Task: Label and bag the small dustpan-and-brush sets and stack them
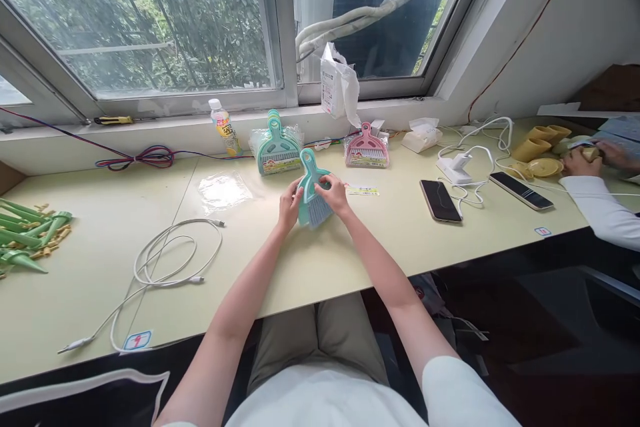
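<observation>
Over the middle of the table, both my hands hold a small turquoise dustpan and brush set (313, 188), its grey bristles pointing down toward me. My left hand (291, 204) grips its left edge. On its right side, my right hand (334, 193) is closed with the thumb over the front. Just right of that hand lies a printed label strip (364, 191). Behind stand wrapped turquoise dustpan sets (278, 149) and a wrapped pink dustpan set (367, 149). A clear plastic bag (224, 191) lies flat to the left.
A coiled white cable (145, 273) and green plastic parts (30, 233) lie on the left. At the back are a drink bottle (225, 128) and tissue pack (339, 83). Right of me are two phones (441, 201), a charger (454, 168) and another person's hands (583, 161) near yellow cylinders (533, 149).
</observation>
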The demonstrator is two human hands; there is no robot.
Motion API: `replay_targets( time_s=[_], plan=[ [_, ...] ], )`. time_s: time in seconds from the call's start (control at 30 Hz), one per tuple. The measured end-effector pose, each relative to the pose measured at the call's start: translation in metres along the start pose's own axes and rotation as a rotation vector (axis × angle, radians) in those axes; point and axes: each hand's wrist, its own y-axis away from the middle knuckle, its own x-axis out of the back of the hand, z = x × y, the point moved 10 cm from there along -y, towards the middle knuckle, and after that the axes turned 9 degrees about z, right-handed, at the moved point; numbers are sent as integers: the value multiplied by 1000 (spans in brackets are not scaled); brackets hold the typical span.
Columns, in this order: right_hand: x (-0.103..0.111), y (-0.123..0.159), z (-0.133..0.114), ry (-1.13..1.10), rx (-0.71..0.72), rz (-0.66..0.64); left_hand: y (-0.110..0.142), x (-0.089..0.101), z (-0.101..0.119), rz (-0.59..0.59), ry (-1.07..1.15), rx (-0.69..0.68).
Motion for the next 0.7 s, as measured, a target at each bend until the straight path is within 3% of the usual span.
replay_targets(
  time_s=[0.1, 0.2, 0.5, 0.63, 0.7],
  plan=[
    [1, -5, -1, -60, -2, -59, 0, -1, 2, 0, -24, 4],
    [2, -3, -5, -38, 18, -27, -1, 1, 11, 32, -76, -72],
    [-7, 23, -38, 339, 109, 52, 8, 12, 26, 211, -432, -278],
    [-6, 17, -45, 284, 116, 11, 3, 10, 24, 202, -471, -289],
    [0, 11, -45, 174, 73, -33, -4, 18, 16, 234, -473, -243]
  ],
)
